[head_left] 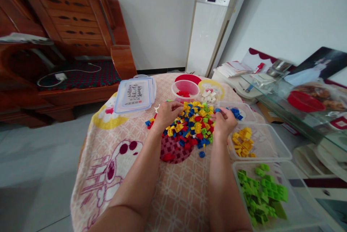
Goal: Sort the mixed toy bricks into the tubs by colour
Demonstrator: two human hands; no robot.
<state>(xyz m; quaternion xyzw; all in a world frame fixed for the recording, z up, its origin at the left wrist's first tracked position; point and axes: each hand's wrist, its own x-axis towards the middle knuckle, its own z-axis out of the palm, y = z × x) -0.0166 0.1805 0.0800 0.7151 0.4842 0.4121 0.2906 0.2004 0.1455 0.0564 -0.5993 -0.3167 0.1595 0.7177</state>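
A mixed pile of toy building bricks (196, 125) in yellow, blue, red and green lies on the cloth-covered table. My left hand (167, 114) reaches over the pile's left side, fingers stretched out and tips at the yellow bricks; I see nothing held in it. At the pile's right edge, my right hand (225, 120) is closed on a blue brick (217, 110) that shows at its fingertips. Just beyond that hand, blue bricks (235, 113) lie in a clear container (251, 110). A round blue piece (202, 154) and a red piece (168, 157) lie in front of the pile.
On the right, one clear box (276, 138) holds yellow bricks (244, 141), another (295, 195) green bricks (261, 192). Behind the pile are a round tub (187, 86) with red bricks and some white bricks (208, 96). Lids (135, 96) lie left; a glass shelf (292, 105) stands right.
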